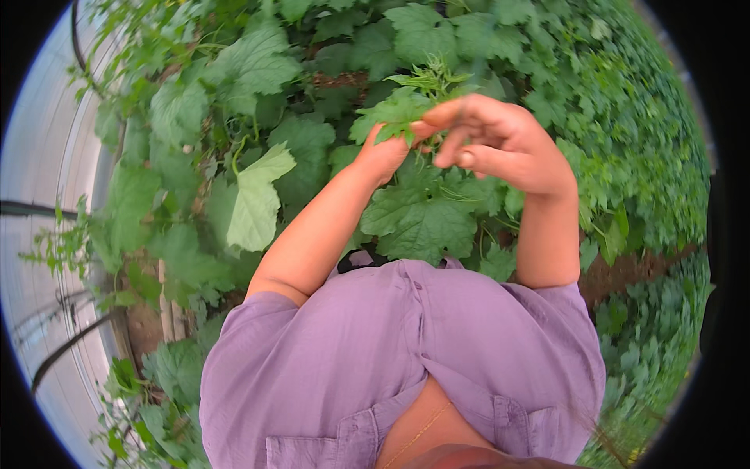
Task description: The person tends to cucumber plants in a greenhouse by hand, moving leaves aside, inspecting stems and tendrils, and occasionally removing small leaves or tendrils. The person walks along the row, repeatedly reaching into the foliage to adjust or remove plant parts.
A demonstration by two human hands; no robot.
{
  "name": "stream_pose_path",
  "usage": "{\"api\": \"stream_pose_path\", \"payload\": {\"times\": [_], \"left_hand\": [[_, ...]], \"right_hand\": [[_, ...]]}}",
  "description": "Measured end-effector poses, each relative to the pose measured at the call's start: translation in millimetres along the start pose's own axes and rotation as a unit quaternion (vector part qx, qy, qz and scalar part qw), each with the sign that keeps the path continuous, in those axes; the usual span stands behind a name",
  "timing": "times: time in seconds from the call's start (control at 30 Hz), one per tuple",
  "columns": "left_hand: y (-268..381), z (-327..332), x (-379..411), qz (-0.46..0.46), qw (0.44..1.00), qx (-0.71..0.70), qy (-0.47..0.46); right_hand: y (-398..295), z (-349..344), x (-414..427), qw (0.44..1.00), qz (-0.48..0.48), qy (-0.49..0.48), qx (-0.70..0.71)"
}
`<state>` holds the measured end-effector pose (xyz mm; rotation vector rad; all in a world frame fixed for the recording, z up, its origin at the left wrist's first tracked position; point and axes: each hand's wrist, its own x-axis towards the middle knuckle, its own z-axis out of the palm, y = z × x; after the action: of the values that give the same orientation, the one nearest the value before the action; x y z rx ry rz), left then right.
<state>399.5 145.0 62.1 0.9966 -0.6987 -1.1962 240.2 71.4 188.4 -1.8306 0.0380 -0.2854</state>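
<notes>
My left hand [384,157] is closed around the leafy top of a green vine [394,112], with its fingers partly hidden behind the foliage. A tuft of narrow young leaves [432,79] rises just beyond it. From the other side, my right hand [504,143] reaches in, slightly blurred. Its forefinger overlaps the edge of the held shoot, while the thumb stays apart from the fingers and nothing shows between them. Below both hands spreads a broad lobed leaf [425,217], with thin curling tendrils [460,194] above it.
Dense vine foliage [252,64] surrounds my arms. A pale upturned leaf [258,202] stands left of my left forearm. Translucent greenhouse sheeting [53,152] with dark bars [67,349] runs along the left. Brown soil [633,272] shows between plants at right.
</notes>
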Motion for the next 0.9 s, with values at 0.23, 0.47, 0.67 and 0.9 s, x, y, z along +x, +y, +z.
{"api": "stream_pose_path", "payload": {"times": [0.23, 0.47, 0.67, 0.9], "left_hand": [[26.0, -40.8, -33.8, 0.173, 0.893, 0.395, 0.128], [72.9, -200.1, -119.6, 0.039, 0.707, 0.566, 0.423], [-4.2, -171.3, -113.4, -0.041, 0.875, 0.431, 0.215], [-50.0, -111.9, -115.4, 0.013, 0.894, 0.446, 0.044]], "right_hand": [[47.8, -38.8, -28.2, 0.935, -0.077, 0.336, 0.081], [75.5, 14.4, -16.6, 0.976, -0.012, 0.152, 0.154], [71.1, 59.7, 28.2, 0.988, 0.042, 0.103, 0.11], [91.1, 136.5, 134.7, 0.961, 0.236, 0.113, -0.086]]}}
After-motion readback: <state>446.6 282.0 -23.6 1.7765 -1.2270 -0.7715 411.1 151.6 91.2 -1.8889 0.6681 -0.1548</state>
